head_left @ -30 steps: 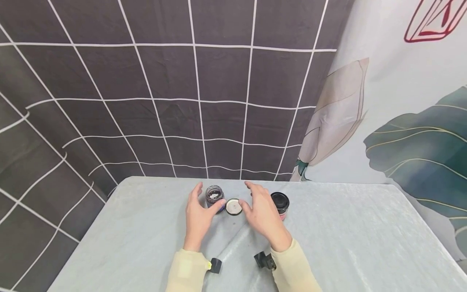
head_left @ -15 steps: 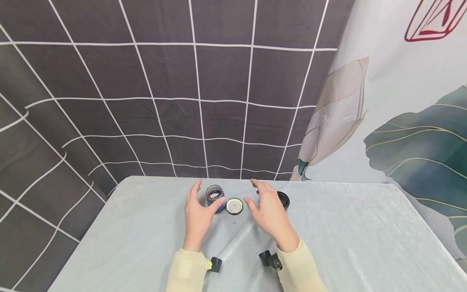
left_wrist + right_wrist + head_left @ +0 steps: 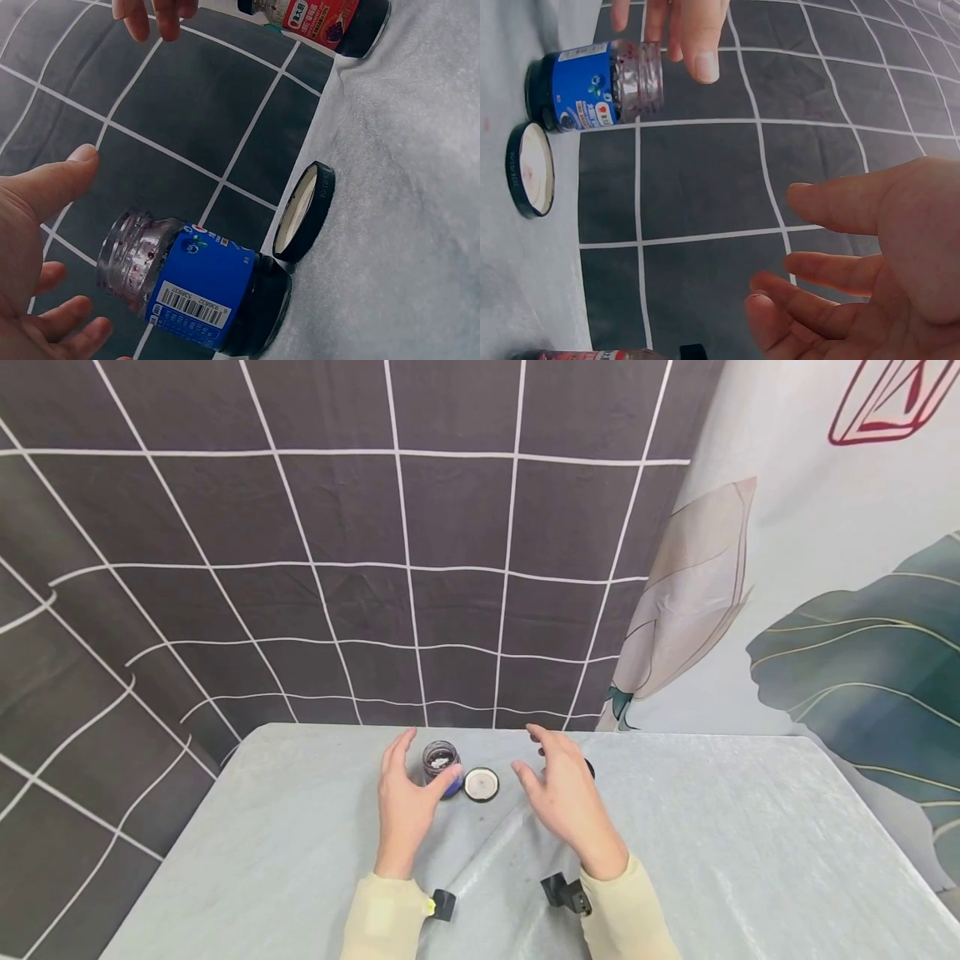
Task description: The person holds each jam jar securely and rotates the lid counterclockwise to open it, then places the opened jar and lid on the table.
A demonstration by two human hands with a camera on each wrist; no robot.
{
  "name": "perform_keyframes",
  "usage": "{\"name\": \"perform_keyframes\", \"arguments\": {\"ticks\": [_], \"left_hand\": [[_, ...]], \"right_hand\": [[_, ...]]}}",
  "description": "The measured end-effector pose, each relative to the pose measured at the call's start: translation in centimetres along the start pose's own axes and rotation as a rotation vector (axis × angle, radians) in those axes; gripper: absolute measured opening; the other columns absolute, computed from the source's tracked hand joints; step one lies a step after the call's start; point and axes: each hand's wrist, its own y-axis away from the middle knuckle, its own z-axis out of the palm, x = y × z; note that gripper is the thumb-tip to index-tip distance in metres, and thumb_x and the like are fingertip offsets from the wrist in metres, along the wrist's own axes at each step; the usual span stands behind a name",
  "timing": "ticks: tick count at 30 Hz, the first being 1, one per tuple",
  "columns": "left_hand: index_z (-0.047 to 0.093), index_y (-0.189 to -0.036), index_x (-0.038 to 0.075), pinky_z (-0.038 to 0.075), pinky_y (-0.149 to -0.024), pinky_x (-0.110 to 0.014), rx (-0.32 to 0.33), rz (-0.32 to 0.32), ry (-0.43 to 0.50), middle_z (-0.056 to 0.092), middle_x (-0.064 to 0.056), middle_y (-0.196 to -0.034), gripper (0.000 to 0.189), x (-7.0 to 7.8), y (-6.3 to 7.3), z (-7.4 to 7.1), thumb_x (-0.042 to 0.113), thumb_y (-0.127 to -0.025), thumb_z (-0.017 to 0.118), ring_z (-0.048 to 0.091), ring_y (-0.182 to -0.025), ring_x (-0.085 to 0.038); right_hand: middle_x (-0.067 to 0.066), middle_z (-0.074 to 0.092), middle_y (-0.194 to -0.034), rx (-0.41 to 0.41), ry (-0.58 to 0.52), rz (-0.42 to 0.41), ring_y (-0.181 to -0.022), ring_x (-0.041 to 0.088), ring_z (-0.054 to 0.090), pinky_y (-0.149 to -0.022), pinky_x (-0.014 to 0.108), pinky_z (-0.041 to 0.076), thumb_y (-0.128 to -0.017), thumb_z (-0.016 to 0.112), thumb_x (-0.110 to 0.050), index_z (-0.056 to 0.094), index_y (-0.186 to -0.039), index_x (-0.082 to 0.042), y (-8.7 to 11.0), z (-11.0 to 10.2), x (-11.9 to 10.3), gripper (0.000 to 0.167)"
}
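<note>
Shifts the relaxed, empty right hand (image 3: 568, 793) away from the lid (image 3: 481, 785), nearer the capped red-labelled jar (image 3: 322, 21), leaving the lid ungripped, inner side up, just beside the uncapped blue-labelled jar (image 3: 202, 289). Keeps the left hand (image 3: 405, 814) loose, grasping nothing, beside that jar.

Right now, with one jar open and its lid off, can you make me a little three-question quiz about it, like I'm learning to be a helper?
1. Pick one. What lies flat beside the open jar?
A) a spoon
B) a round lid
C) a cup

2. True or false? The right hand is holding nothing.

3. Fill in the gap. The open jar, near the left hand, has a mostly ____ label.

Key:
1. B, the round lid, with its pale inside facing up.
2. True, there is nothing between the fingers and thumb.
3. Blue.
</note>
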Motion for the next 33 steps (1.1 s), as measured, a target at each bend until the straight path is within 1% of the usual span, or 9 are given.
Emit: {"name": "perform_keyframes", "arguments": {"ticks": [7,16,22,28,33], "left_hand": [[0.054,-0.143,0.009,0.032,-0.114,-0.048,0.003,0.015,0.001,0.048,-0.009,-0.149,0.080,0.3,0.0,0.0,0.027,-0.074,0.090,0.042,-0.140,-0.030],[0.054,-0.143,0.008,0.031,-0.114,-0.049,0.001,0.040,0.006,0.047,-0.010,-0.149,0.078,0.6,0.1,0.0,0.024,-0.075,0.090,0.041,-0.140,-0.031],[0.055,-0.142,0.010,0.031,-0.114,-0.049,0.004,0.062,0.006,0.047,-0.011,-0.149,0.078,1.2,0.3,0.0,0.025,-0.075,0.090,0.042,-0.140,-0.031],[0.055,-0.142,0.010,0.031,-0.114,-0.051,-0.002,0.080,0.005,0.046,-0.011,-0.150,0.078,1.4,0.4,0.1,0.028,-0.075,0.089,0.041,-0.140,-0.033],[0.055,-0.142,0.008,0.031,-0.114,-0.052,-0.001,0.097,0.010,0.046,-0.012,-0.150,0.077,1.7,0.5,0.1,0.028,-0.075,0.089,0.041,-0.140,-0.033]], "right_hand": [[0.020,0.062,-0.124,0.004,-0.025,0.011,-0.105,0.037,0.060,-0.086,0.046,0.051,-0.090,0.072,-0.011,0.055,-0.135,0.005,0.1,-0.6,0.1,0.051],[0.019,0.062,-0.122,0.013,-0.020,0.005,-0.103,0.036,0.060,-0.085,0.046,0.050,-0.090,0.072,-0.011,0.056,-0.134,0.004,0.2,-1.0,0.1,0.050],[0.018,0.062,-0.120,0.007,-0.009,0.018,-0.098,0.031,0.059,-0.083,0.044,0.049,-0.091,0.072,-0.011,0.055,-0.136,0.003,0.3,-1.4,0.0,0.050],[0.017,0.062,-0.120,-0.007,0.012,0.020,-0.101,0.031,0.059,-0.085,0.046,0.048,-0.092,0.070,-0.013,0.055,-0.137,0.002,0.4,-1.7,-0.1,0.050],[0.018,0.061,-0.122,-0.009,0.009,0.029,-0.104,0.033,0.058,-0.087,0.047,0.048,-0.093,0.070,-0.013,0.054,-0.138,0.002,0.5,-1.9,-0.1,0.050]]}}
